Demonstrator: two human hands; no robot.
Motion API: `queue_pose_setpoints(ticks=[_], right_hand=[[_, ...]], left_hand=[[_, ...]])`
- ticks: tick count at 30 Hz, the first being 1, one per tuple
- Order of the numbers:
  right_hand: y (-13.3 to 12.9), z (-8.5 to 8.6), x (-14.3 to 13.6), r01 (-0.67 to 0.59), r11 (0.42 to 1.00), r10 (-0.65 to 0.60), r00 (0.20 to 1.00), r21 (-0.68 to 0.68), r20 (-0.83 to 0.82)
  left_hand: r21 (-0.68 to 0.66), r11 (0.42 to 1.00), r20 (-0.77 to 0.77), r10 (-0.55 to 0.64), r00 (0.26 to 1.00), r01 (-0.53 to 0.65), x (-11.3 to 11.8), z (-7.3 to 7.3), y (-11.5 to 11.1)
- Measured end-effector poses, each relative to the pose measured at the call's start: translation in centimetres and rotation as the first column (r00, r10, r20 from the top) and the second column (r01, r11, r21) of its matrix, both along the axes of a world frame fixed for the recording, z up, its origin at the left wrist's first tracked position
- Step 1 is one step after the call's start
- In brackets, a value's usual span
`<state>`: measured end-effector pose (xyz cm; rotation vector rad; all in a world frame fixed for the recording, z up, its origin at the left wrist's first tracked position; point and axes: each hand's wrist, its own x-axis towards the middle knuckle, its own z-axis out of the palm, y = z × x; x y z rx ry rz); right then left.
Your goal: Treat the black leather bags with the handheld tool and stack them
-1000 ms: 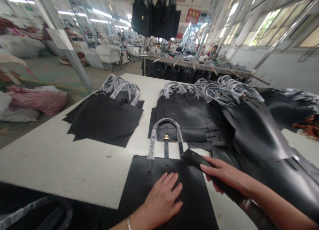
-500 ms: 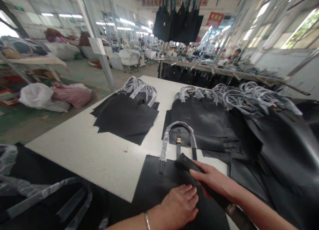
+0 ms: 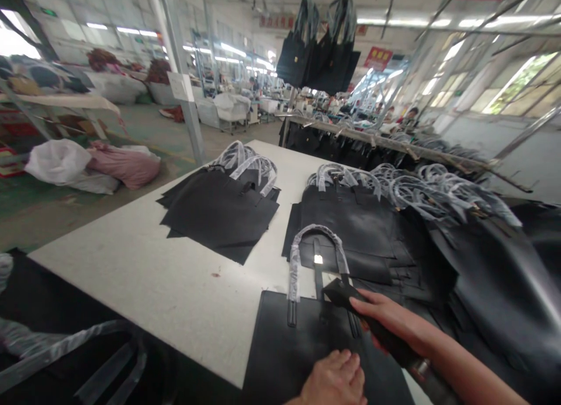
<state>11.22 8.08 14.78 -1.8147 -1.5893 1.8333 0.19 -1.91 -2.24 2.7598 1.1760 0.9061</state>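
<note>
A black handbag panel lies at the table's near edge. Its handle is wrapped in clear plastic and arches away from me. Inside the arch stands a narrow black strap with a gold-coloured buckle. My left hand rests flat on the panel, fingers stretched and close together. In my right hand is a long black handheld tool with a metal fitting at its rear; its exact kind is unclear. The tool's blunt tip hovers over the top edge, between the strap and the right handle end.
A fanned stack of black bags lies on the white table to the left. More stacked bags fill the right side. Plastic-wrapped handles show at the lower left. A metal post rises behind the table; bags hang overhead.
The tool tip has shifted slightly right, uncovering the strap's base. My left hand sits lower in the picture, still on the panel. The whole view has shifted slightly downward.
</note>
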Motion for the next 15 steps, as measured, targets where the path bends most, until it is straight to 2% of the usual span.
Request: queue_pose_setpoints(ticks=[3, 5, 6, 8, 10, 11, 13, 15], right_hand=[[-0.7, 0.4, -0.5, -0.020, 1.000, 0.021, 1.000, 0.018, -0.008], [-1.4, 0.5, -0.8, -0.034, 0.999, 0.034, 0.999, 0.037, 0.010], [-1.8, 0.5, -0.8, -0.044, 0.998, 0.043, 0.999, 0.044, 0.023], [-2.6, 0.5, -0.9, -0.080, 0.995, 0.078, 0.996, 0.055, 0.033], [-3.3, 0.3, -1.1, -0.126, 0.990, 0.125, 0.992, 0.064, 0.019], [-3.6, 0.3, -1.2, -0.147, 0.987, 0.146, 0.989, 0.070, 0.009], [-4.0, 0.2, -1.6, -0.184, 0.981, 0.183, 0.983, 0.070, 0.016], [-4.4, 0.1, -2.0, -0.206, 0.977, 0.204, 0.978, 0.061, 0.044]], left_hand=[[-0.098, 0.991, 0.031, -0.092, 0.995, 0.094, -0.5, 0.2, -0.3], [-0.210, 0.972, 0.110, -0.080, 0.991, 0.102, -2.4, 1.5, -0.2], [-0.265, 0.963, 0.154, -0.005, 0.988, 0.046, -3.8, 2.4, -0.1], [-0.367, 0.911, 0.191, 0.271, 0.943, -0.188, -7.2, 4.4, 0.7], [-0.437, 0.794, 0.114, 0.514, 0.850, -0.422, -10.7, 6.1, 2.1], [-0.452, 0.742, 0.057, 0.578, 0.814, -0.495, -12.2, 6.7, 3.0], [-0.448, 0.708, -0.039, 0.594, 0.803, -0.546, -14.2, 7.3, 4.7], [-0.417, 0.731, -0.101, 0.554, 0.826, -0.541, -14.8, 7.1, 6.0]])
